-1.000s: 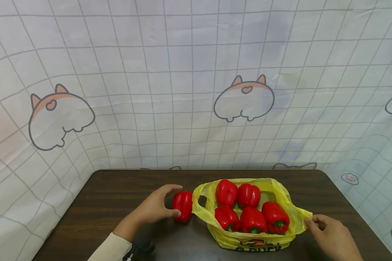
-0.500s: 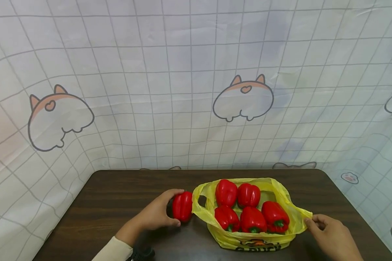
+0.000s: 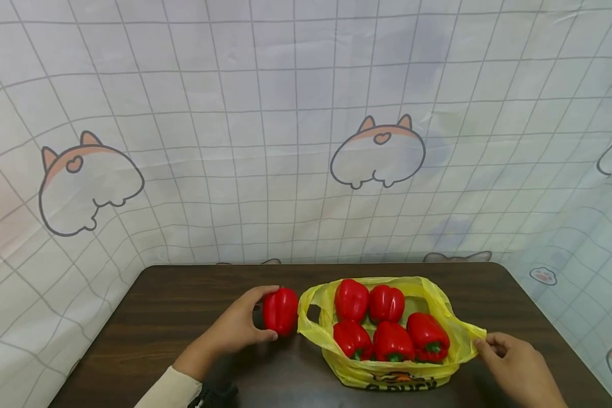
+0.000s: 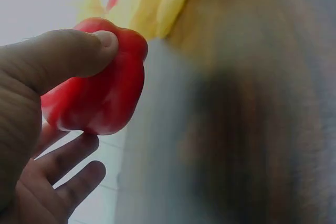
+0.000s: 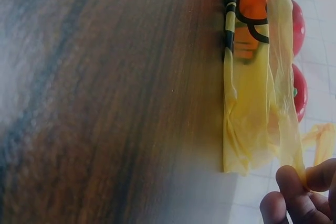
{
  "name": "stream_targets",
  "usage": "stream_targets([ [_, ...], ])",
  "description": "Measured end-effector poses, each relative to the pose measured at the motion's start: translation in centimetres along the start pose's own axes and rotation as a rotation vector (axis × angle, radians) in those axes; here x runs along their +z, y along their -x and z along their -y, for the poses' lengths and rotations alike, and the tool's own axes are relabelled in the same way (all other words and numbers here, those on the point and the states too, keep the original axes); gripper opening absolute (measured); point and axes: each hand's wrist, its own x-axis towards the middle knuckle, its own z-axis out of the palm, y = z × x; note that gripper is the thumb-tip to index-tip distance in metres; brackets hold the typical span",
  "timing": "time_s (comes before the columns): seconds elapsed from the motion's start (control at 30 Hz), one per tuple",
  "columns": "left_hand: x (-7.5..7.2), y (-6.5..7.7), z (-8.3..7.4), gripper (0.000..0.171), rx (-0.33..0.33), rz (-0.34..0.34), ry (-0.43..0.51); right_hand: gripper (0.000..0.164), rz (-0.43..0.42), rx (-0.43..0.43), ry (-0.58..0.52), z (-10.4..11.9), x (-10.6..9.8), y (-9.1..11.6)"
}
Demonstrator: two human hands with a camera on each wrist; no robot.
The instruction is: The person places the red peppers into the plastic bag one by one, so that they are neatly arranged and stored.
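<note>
A red bell pepper [image 3: 281,311] is pinched between the thumb and fingers of my left hand [image 3: 237,323], just left of the yellow plastic bag [image 3: 387,374]. The left wrist view shows the thumb lying across the same bell pepper [image 4: 113,95], with two fingers reaching out below it. My right hand [image 3: 520,365] pinches the bag's right handle [image 3: 471,334] between thumb and fingers, holding the mouth spread. Inside the bag lie several more red bell peppers [image 3: 394,341], some with green stems showing. In the right wrist view the fingertips grip the thin yellow plastic [image 5: 291,150].
The bag stands on a dark wood-grain table [image 3: 183,294] with rounded far corners. Behind it hangs a white gridded cloth [image 3: 234,141] with cartoon animal prints. A dark strap [image 3: 216,394] shows at the left wrist.
My left hand has closed its fingers round the bell pepper beside the bag and raised it slightly. The right hand keeps its hold on the bag's handle.
</note>
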Motion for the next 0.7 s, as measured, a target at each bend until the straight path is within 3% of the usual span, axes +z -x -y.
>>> stream_targets([
  [0.33, -1.7, -1.0, -1.8, 0.09, 0.051, -0.059, 0.006, 0.048, 0.005, 0.001, -0.006, 0.2, 0.0, 0.1],
  [0.7, -1.3, -3.1, -5.0, 0.086, 0.115, -0.06, 0.016, 0.044, -0.005, -0.007, -0.016, 0.3, 0.0, 0.1],
])
